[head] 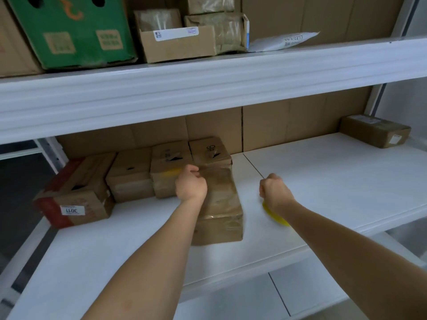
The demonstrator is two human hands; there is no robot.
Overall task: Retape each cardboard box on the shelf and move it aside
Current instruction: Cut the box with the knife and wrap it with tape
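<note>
Taping is under way on the cardboard box (218, 204) at frame centre: the left hand (190, 184) pinches its top edge. The right hand (273, 191) grips a yellow tape roll (276, 215) just right of it. Next, I'd judge, the tape must be drawn across the seam.

Matt brown cardboard box (218, 213) wrapped in glossy, wrinkled clear tape; smooth white matt shelf board (323, 181); yellow plastic-looking tape roll (276, 217); green printed carton (71, 31).

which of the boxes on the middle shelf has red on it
The leftmost box in the row, with the white label reading 3011 on its front end. Red bands run along its edges; the other boxes on that shelf are plain brown.
</note>
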